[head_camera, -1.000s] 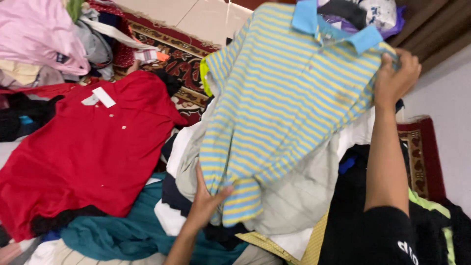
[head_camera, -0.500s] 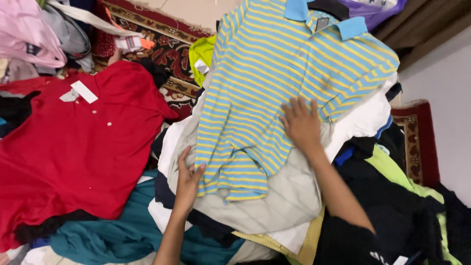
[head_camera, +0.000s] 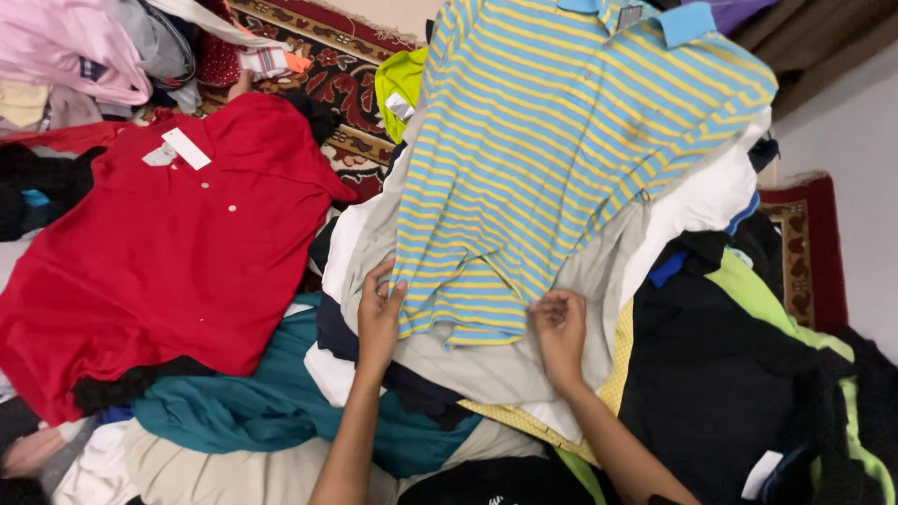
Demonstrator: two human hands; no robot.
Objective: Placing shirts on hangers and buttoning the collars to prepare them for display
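A blue-and-yellow striped polo shirt (head_camera: 543,159) with a blue collar lies spread flat on top of a pile of clothes. My left hand (head_camera: 379,318) pinches its lower left hem corner. My right hand (head_camera: 558,327) grips the lower right edge of the hem, fingers curled on the fabric. Under the shirt lie a pale grey garment (head_camera: 561,365) and a white one (head_camera: 697,210).
A red polo shirt (head_camera: 159,252) with a white tag is laid out at the left. Teal cloth (head_camera: 253,411) lies below it, black and lime-green clothes (head_camera: 739,365) at the right. A patterned red rug (head_camera: 327,75) and pink and grey clothes (head_camera: 65,47) lie at the back.
My right hand let go of the shoulder, smoothed down the front, and now holds the hem. The shirt went from held up to lying flat. My left hand stayed at the hem corner.
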